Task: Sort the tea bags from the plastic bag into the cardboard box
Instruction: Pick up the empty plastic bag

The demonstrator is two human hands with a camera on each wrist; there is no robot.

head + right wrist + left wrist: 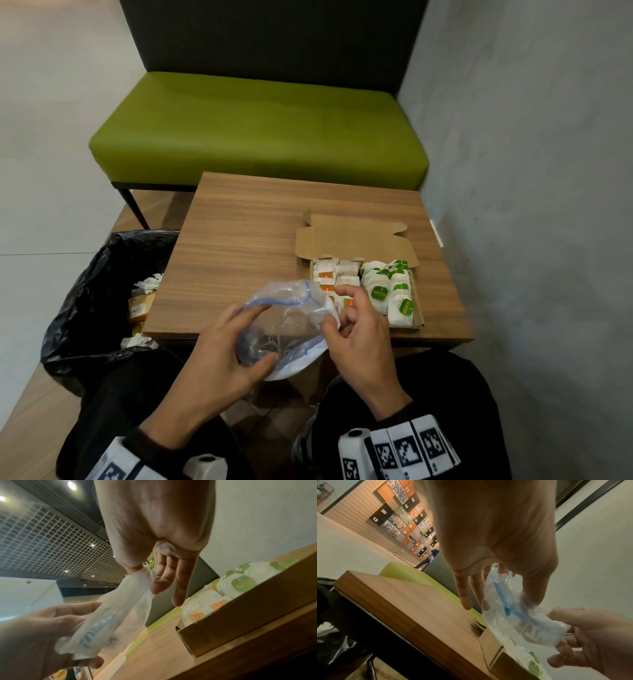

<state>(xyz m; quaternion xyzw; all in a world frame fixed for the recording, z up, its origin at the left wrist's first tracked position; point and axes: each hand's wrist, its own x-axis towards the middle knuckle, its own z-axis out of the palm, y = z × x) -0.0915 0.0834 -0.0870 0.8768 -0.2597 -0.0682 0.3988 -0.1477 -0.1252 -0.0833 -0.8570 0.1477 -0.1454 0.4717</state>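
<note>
A crumpled clear plastic bag point(287, 318) with a blue zip strip hangs over the wooden table's point(239, 240) near edge, held between both hands. My left hand point(263, 334) grips its left side, thumb below and fingers on top. My right hand point(337, 318) pinches its right edge. No tea bags show inside the bag. The open cardboard box point(356, 236) lies just beyond my right hand. Its left half holds white tea bags with orange tags point(329, 277), its right half green-tagged ones point(394, 291). The wrist views show the bag point(513, 618) point(106, 616) between the two hands.
A bin lined with a black bag point(82, 308) stands left of the table, with crumpled paper and small boxes inside. A green bench point(257, 130) sits behind the table. A grey wall point(531, 205) runs close along the right side.
</note>
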